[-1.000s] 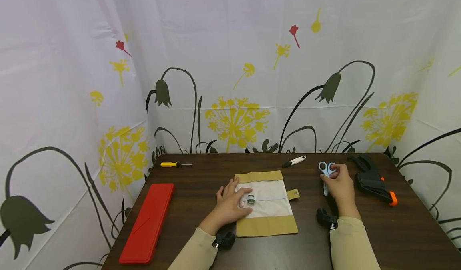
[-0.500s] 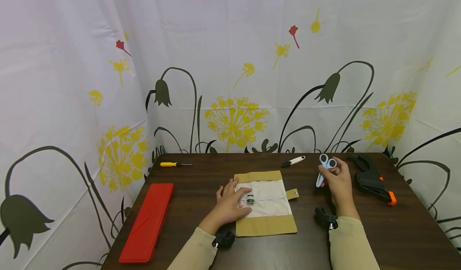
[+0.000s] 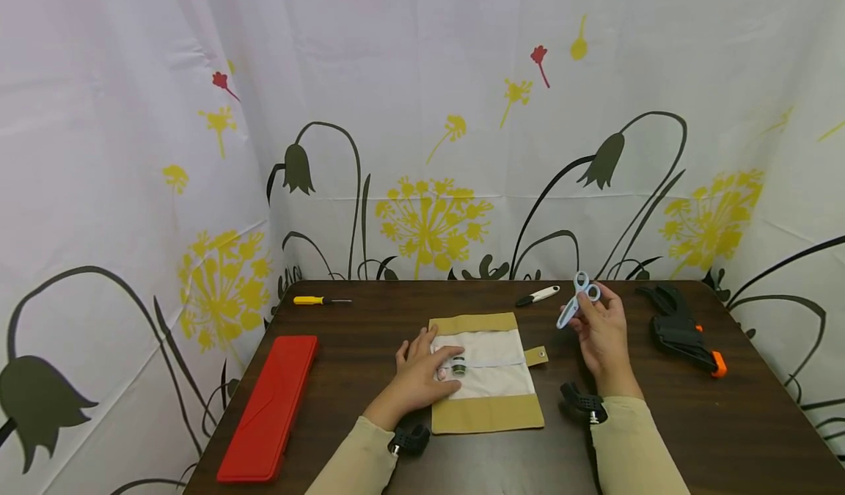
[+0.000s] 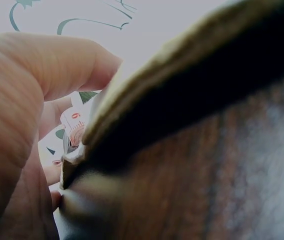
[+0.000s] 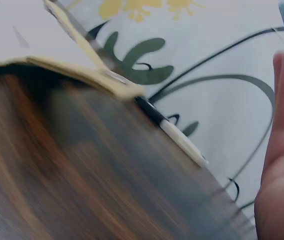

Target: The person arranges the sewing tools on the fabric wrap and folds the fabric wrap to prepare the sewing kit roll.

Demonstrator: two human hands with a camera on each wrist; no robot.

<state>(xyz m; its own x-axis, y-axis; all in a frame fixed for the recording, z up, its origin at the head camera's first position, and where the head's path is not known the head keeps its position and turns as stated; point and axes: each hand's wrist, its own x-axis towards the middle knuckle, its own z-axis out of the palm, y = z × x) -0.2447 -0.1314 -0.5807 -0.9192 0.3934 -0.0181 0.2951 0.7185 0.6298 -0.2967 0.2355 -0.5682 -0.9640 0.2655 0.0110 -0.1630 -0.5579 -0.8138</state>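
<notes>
In the right hand (image 3: 602,326), pale blue scissors (image 3: 571,309)

Thumb and fingers pinch the scissors near their loops, two smooth, rounded rings above a slim, tapering body. The rings sit uppermost and away from the person; the long axis slants, the narrow end pointing leftward and nearer the person. Beyond the grip to the left lies a slim, white-handled tool (image 3: 540,296) with a black end; to its right, an angular black clamp (image 3: 675,330) with orange ends. Farther left, a flat rectangular fabric pouch (image 3: 488,416), off-white between mustard bands, bears a small cylinder (image 3: 458,365). The left hand (image 3: 422,379) rests spread on the pouch's left edge, fingers apart. Farthest left lie an oblong red case (image 3: 269,411) and a yellow-handled screwdriver (image 3: 310,301) on the dark, wood-grained table (image 3: 376,334).
</notes>
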